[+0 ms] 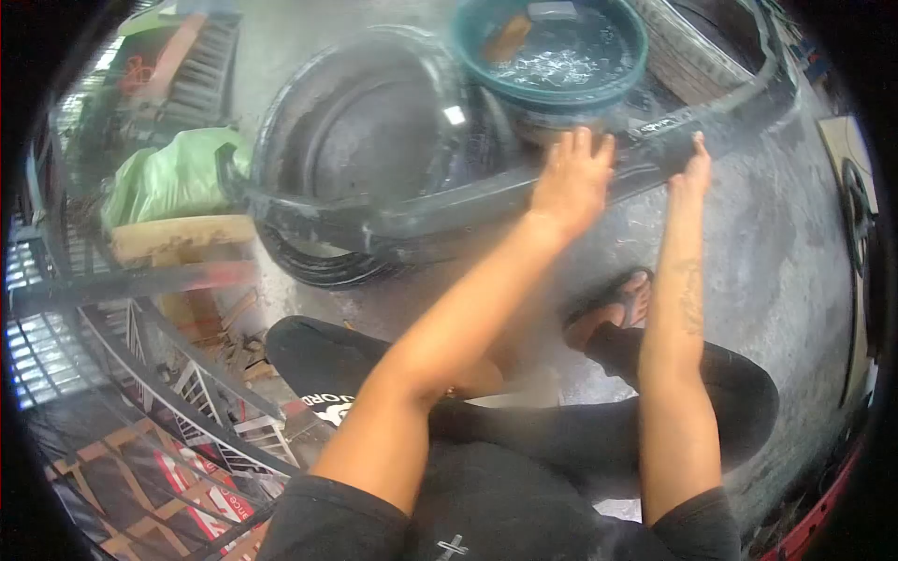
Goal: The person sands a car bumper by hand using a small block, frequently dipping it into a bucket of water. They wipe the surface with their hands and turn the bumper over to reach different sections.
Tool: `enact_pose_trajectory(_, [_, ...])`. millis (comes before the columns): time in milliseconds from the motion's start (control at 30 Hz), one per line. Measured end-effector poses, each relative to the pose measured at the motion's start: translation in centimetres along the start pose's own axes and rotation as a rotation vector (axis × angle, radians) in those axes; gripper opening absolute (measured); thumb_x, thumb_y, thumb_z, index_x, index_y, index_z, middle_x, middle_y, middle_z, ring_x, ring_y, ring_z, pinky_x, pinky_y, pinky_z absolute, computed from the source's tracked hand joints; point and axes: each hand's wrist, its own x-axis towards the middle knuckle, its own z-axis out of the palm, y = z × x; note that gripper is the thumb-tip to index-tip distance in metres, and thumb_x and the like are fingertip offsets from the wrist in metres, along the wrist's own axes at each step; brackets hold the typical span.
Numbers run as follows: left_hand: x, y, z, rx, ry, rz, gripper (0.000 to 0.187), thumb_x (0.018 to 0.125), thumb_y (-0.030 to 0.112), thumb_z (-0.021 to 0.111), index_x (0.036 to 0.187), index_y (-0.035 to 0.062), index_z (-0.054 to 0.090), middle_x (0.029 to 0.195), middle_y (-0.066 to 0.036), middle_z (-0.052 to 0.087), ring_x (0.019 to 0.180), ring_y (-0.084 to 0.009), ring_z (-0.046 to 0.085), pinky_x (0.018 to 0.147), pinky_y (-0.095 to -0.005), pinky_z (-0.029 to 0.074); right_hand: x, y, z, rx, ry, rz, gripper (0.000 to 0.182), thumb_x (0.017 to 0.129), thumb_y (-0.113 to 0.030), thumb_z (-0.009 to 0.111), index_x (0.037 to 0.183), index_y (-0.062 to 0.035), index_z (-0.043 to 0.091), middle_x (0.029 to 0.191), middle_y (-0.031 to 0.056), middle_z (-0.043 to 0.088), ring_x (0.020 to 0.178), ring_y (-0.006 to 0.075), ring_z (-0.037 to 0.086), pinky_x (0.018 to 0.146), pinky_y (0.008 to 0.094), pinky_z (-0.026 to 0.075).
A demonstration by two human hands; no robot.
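Note:
A long, curved black part (pixel 449 208), like a vehicle bumper, stretches across the view in front of me and looks wet in places. My left hand (pixel 574 179) rests on its upper edge near the middle, fingers extended and slightly apart. Farther right, my right hand (pixel 690 174) holds the lower edge, one digit pointing up and the other fingers partly hidden. Just beyond my left hand stands a teal basin (pixel 470 65) of water with a brownish-orange object (pixel 508 39) in it.
Tires (pixel 374 140) lie behind the part at left, and another tire (pixel 687 58) is at upper right. A green bag (pixel 178 173), wood pieces and metal grilles (pixel 201 402) crowd the left side. My legs and sandalled foot (pixel 636 297) are below.

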Motion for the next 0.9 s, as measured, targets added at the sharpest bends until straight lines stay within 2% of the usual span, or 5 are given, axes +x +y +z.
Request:
enact_pose_trajectory(233, [-16.7,-11.0,-16.4,0.117,-0.141,-0.401,0.05,0.099,0.008,0.071,0.149,0.0072,0.063,0.102,-0.016,0.056,0.094,-0.0297,0.053,0.087,-0.0435,0.049,-1.7,-0.2,0.2,-0.091,0.042,-0.101,0.032,0.091,-0.009,0.083,0.116,0.0074,0.074,0.112,0.0138,0.076,0.096,0.0274,0.075,0.088,0.0418,0.063])
enact_pose_trajectory(433, [-11.5,-4.5,-10.5,0.117,-0.095,-0.347,0.046,0.1,0.013,0.069,0.144,0.0007,0.062,0.108,-0.022,0.055,0.102,-0.0389,0.055,0.091,-0.0491,0.048,0.0,-0.1,0.0,-0.15,0.056,-0.103,0.034,0.093,-0.012,0.083,0.119,0.0071,0.073,0.116,0.0141,0.076,0.1,0.0266,0.075,0.094,0.0412,0.061])
enact_pose_trajectory(567, [-10.1,-10.7,-11.6,0.208,-0.148,-0.401,0.042,0.101,0.015,0.067,0.141,0.0001,0.064,0.109,-0.025,0.059,0.1,-0.042,0.057,0.092,-0.0515,0.049,-0.5,-0.6,0.1,-0.149,0.013,-0.041,0.033,0.097,-0.015,0.08,0.121,0.0065,0.073,0.118,0.014,0.077,0.102,0.0281,0.076,0.094,0.0436,0.063])
enact_pose_trajectory(667, [-12.8,-17.9,-13.6,0.199,0.104,-0.501,0.043,0.102,0.021,0.068,0.139,-0.0014,0.065,0.113,-0.028,0.063,0.102,-0.0448,0.062,0.092,-0.0515,0.05,-0.6,-0.6,0.7,-0.106,-0.017,-0.05,0.029,0.099,-0.014,0.076,0.12,0.0064,0.073,0.119,0.015,0.076,0.103,0.0285,0.076,0.094,0.0452,0.063])
enact_pose_trajectory(900, [-16.9,-8.9,-15.2,0.146,-0.011,-0.435,0.043,0.098,0.016,0.076,0.135,-0.004,0.068,0.108,-0.024,0.059,0.1,-0.0383,0.057,0.091,-0.047,0.051,-1.7,-0.9,0.7,-0.205,0.097,-0.067,0.032,0.096,-0.015,0.081,0.119,0.006,0.073,0.12,0.0138,0.076,0.104,0.0279,0.075,0.093,0.0443,0.062])
